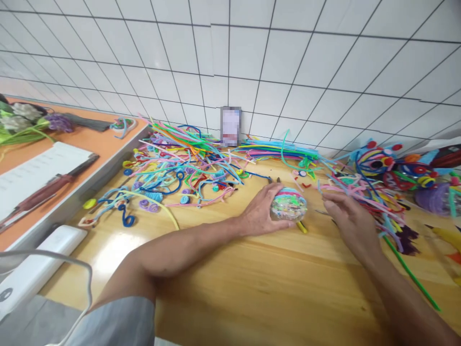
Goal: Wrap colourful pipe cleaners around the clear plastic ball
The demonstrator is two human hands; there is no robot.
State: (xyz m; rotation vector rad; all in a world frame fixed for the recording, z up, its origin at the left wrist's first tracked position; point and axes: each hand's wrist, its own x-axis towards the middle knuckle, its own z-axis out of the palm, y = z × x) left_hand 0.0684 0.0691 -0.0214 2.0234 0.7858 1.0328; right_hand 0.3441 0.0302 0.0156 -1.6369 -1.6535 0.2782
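Note:
My left hand [259, 211] is wrapped round the left side of a clear ball [288, 205] with pink, blue and green strands on it, over the wooden table [252, 288]. To the right of the ball is my right hand [347, 216], its fingers bent and brought close together. A thin light-blue piece [319, 186] shows by its fingertips; whether the fingers grip it is unclear. A yellow and black tool handle [301, 227] sticks out beneath the ball.
Tangled pipe cleaners [194, 163] cover the back left, with more strands [360, 192] at the right. A phone [231, 126] leans on the tiled wall. Decorated balls [376, 161] stand far right. A white power strip [43, 264] lies at left; a green stem [410, 274] lies beyond my right forearm.

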